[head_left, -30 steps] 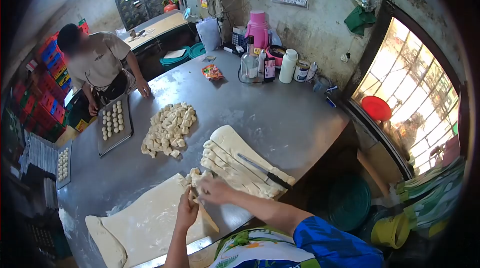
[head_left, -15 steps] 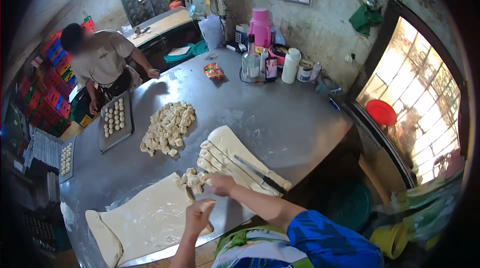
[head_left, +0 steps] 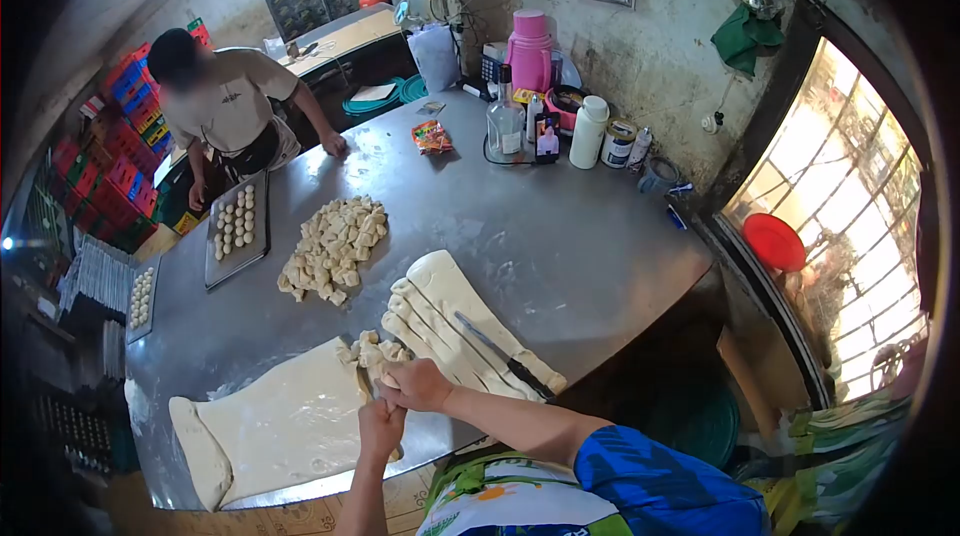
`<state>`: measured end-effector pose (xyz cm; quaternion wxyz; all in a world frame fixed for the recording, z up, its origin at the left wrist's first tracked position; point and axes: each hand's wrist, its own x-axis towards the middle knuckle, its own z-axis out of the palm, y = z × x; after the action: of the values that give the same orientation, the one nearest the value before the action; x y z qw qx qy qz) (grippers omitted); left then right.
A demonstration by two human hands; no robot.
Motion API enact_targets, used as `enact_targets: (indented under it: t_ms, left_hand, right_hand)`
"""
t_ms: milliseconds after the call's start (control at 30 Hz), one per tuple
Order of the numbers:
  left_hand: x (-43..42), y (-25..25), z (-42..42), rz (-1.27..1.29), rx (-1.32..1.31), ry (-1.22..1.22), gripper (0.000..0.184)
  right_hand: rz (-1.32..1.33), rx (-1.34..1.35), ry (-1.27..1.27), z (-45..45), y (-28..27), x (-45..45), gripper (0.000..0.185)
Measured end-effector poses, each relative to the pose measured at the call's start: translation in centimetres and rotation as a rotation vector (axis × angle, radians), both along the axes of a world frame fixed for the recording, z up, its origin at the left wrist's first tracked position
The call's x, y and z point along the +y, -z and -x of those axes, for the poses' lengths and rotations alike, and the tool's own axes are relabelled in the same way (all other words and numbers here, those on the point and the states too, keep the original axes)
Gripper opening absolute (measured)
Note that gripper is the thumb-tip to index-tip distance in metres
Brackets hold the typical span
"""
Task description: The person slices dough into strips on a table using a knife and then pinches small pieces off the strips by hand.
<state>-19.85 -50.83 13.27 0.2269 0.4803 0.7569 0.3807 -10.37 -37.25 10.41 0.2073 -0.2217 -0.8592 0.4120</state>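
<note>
My left hand [head_left: 381, 430] is closed around a strip of dough; a little of it shows below the fist, and the rest is hidden. Against its top, my right hand [head_left: 420, 385] is closed, with a pale bit of dough [head_left: 389, 381] at its fingers. Just beyond lie several torn dough pieces [head_left: 368, 348]. A wide, flat dough sheet [head_left: 285, 421] spreads to the left, folded over at its far-left end. On the right is a slab of dough [head_left: 450, 311] partly cut into long strips, with a black-handled knife [head_left: 495, 348] resting across it.
A heap of dough chunks [head_left: 335, 246] sits mid-table. Behind it is a tray [head_left: 262, 241] of dough balls, with a co-worker [head_left: 235, 106] standing beside it. A glass bottle [head_left: 506, 126], a pink jug [head_left: 530, 51] and a white container [head_left: 589, 133] line the wall side of the metal table [head_left: 600, 266].
My hands have come together, the right moving down and left onto the left fist. The co-worker's hand has shifted along the table edge. The camera view has tilted slightly.
</note>
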Motion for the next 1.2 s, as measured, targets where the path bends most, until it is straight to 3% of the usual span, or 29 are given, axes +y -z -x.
enact_targets:
  t_ms: [100, 133, 200, 267, 333, 367, 433, 500, 533, 600, 800, 933, 1000, 1033, 1100, 1167, 1200]
  left_hand:
    - [-0.9, -2.9, -2.5, -0.014, -0.065, 0.127, 0.023]
    - [-1.3, -2.6, -2.2, -0.043, -0.160, 0.099, 0.025]
    - [-0.9, -0.4, 0.3, -0.089, -0.245, 0.044, 0.027]
    - [-1.2, 3.5, 3.4, -0.258, 0.092, -0.006, 0.037]
    - [0.2, 1.6, 3.0, -0.333, 0.508, 0.222, 0.046]
    - [0.3, 1.2, 3.4, -0.313, 0.506, 0.198, 0.046]
    - [-0.2, 1.3, 4.6, -0.050, -0.217, 0.116, 0.038]
    - [-0.8, 4.6, 6.3, 0.072, -0.399, 0.148, 0.029]
    - [-0.5, 4.9, 5.9, 0.072, -0.407, 0.141, 0.029]
    - [0.3, 5.0, 4.4, -0.059, 0.113, 0.266, 0.021]
    - [0.8, -0.1, 8.0, 0.232, -0.176, 0.312, 0.018]
    - [1.7, -3.5, 8.4, -0.308, -0.603, 0.742, 0.016]
    - [2.3, -7.5, 8.6, -0.243, -0.532, 0.823, 0.020]
    - [3.0, -6.4, 10.0, -0.242, -0.538, 0.814, 0.020]
    - [4.1, -1.6, 14.3, -0.106, -0.558, 0.325, 0.028]
    - [5.3, 2.3, 18.0, 0.025, -0.022, 0.269, 0.033]
    - [5.7, 4.2, 18.2, 0.020, -0.023, 0.270, 0.033]
  right_hand:
    - [-0.123, -0.445, -0.018, -0.1, 2.3, 2.3, 0.032]
    - [-0.114, -0.447, -0.021, -0.3, 2.9, 2.1, 0.032]
    - [-0.192, -0.115, 0.021, -0.1, 3.3, 2.5, 0.030]
    - [-0.225, 0.217, 0.053, -0.1, 4.0, 1.1, 0.029]
    - [-0.135, 0.250, -0.022, 0.3, 2.7, 0.4, 0.029]
    - [-0.049, 0.263, -0.079, -0.1, 1.5, -0.2, 0.029]
    - [0.116, 0.277, -0.195, -0.5, -0.7, -1.3, 0.030]
    - [0.058, 0.315, -0.101, 0.0, -1.9, -1.9, 0.022]
    - [0.062, 0.307, -0.107, 0.5, -0.2, -1.8, 0.022]
    - [-0.087, 0.206, 0.171, 1.6, 4.4, -2.0, 0.018]
    - [0.103, -0.273, 0.280, 4.1, 2.6, 1.8, 0.019]
    - [-0.089, -0.306, 0.324, 5.2, 5.2, 2.6, 0.029]
    - [-0.057, -0.245, 0.291, 5.1, 3.8, 3.2, 0.035]
    - [-0.010, -0.183, 0.242, 4.8, 2.8, 2.8, 0.040]
    - [0.095, -0.047, 0.159, 3.9, 1.9, 1.6, 0.052]
    - [0.378, -0.149, -0.026, 1.5, 4.2, 1.3, 0.082]
    - [0.373, -0.151, -0.025, 1.4, 5.7, -0.1, 0.082]
